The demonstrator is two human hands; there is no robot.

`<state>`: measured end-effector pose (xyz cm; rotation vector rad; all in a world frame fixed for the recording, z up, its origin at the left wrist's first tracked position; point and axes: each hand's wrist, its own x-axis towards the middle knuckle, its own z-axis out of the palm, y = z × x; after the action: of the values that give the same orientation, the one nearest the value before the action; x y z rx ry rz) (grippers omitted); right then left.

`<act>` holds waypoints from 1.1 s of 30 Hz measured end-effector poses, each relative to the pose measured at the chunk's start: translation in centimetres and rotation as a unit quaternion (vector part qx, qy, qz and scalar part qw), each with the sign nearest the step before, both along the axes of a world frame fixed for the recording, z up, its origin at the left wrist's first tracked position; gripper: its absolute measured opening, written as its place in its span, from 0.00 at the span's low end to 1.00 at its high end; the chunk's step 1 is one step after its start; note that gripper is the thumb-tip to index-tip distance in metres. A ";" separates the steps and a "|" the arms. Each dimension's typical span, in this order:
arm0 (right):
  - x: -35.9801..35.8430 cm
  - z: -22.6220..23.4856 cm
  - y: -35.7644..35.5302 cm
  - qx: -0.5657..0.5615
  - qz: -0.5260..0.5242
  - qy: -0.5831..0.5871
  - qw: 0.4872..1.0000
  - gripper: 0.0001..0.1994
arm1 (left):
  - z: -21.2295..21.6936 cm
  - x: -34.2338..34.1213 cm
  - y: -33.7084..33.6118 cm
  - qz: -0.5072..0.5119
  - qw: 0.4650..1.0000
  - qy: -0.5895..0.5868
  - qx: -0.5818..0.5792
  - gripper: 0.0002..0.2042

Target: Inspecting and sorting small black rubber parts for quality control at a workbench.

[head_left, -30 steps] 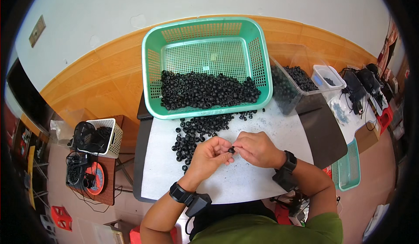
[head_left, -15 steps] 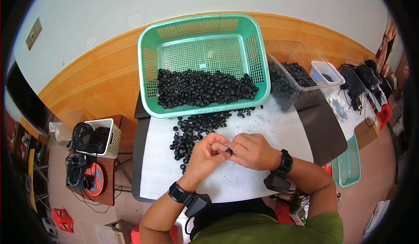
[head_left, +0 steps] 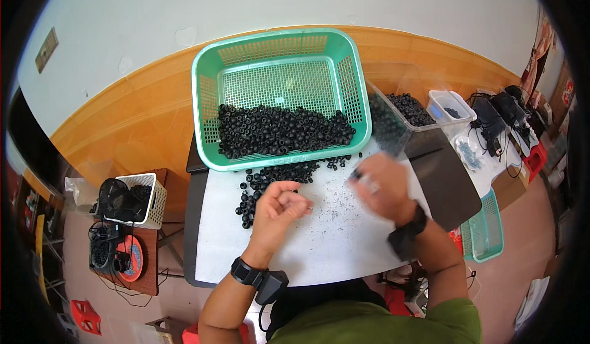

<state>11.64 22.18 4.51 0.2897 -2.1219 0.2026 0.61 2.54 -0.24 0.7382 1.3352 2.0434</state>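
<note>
**Hands over loose black rings on white counter**

Left hand [head_left: 278, 205] sits on the white counter [head_left: 344, 245], fingers [head_left: 294, 204] curled loosely inward, palm half up. Cannot tell if anything is pinched in them. Just beside it, to its left and above, lies a loose pile of small black rings [head_left: 273, 178] spilled on the counter, reaching up to the basket's near rim.

Right hand [head_left: 381, 187] is motion-blurred, raised toward the right side of the counter. A small dark piece [head_left: 356, 173] shows at its fingertips, looks like one ring pinched, but blur makes the grip uncertain. The two hands are apart, with bare counter dotted with tiny dark specks between them.

Green mesh basket [head_left: 279, 55] stands at the far edge of the counter, its near half filled with many more black rings [head_left: 283, 132]. Right of it, a clear plastic bin [head_left: 393, 122] also holds black rings, next to a smaller clear tub [head_left: 452, 105].

Black watch on the left wrist [head_left: 246, 272], dark band on the right wrist [head_left: 410, 233]. Green shirt at the bottom edge.

Far left, on a low brown stand: a white mesh box [head_left: 144, 199] with dark gear, and cables below. Another green basket [head_left: 485, 236] sits low at right.
</note>
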 end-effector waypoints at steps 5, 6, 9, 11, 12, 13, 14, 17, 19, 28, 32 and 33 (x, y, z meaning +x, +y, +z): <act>2.4 6.0 8.2 0.006 -0.284 0.048 0.958 0.11 | 0.6 -0.4 -0.5 0.102 0.994 0.027 -0.015 0.09; 3.0 6.2 10.3 0.008 -0.287 0.049 0.957 0.11 | 0.7 -0.4 -0.4 0.135 0.990 0.028 0.004 0.08; 2.5 5.8 12.5 0.049 -0.340 -0.008 0.939 0.11 | 0.8 -0.7 -0.7 0.198 0.980 0.020 0.029 0.08; 2.5 5.6 10.5 0.059 -0.318 0.072 0.943 0.10 | 1.0 -1.0 -0.7 0.220 0.975 0.011 0.037 0.08; 2.2 5.1 8.8 -0.001 -0.276 0.038 0.960 0.09 | 1.0 -1.2 -0.7 0.231 0.972 -0.003 0.049 0.07; 1.3 4.1 7.0 -0.027 -0.210 0.032 0.977 0.07 | 0.9 -1.2 -0.8 0.243 0.968 -0.017 0.061 0.07; 0.5 2.8 5.8 -0.004 -0.121 0.006 0.993 0.06 | 0.7 -1.3 -0.8 0.246 0.968 -0.016 0.058 0.07; -1.9 -1.3 0.2 0.053 0.035 -0.174 0.983 0.02 | 0.3 -1.6 -1.3 0.256 0.964 -0.013 0.070 0.07; -3.3 -3.2 -1.6 0.036 0.071 -0.243 0.967 0.03 | 0.3 -1.7 -0.9 0.262 0.963 -0.011 0.057 0.06; -7.4 -6.1 -3.5 0.048 0.017 -0.326 0.944 0.08 | 0.2 -1.6 -0.6 0.230 0.973 0.005 0.014 0.04; -6.2 -4.9 -3.2 -0.016 0.063 -0.265 0.962 0.09 | -0.5 -1.7 -0.5 0.198 0.980 0.014 -0.021 0.04; -5.4 -4.3 -3.2 -0.063 0.103 -0.226 0.967 0.10 | -0.7 -1.6 -0.5 0.170 0.984 0.032 -0.040 0.06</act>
<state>6.24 18.94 0.24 0.4202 -2.5132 0.5690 -0.99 2.08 -0.96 0.5755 1.6656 2.2249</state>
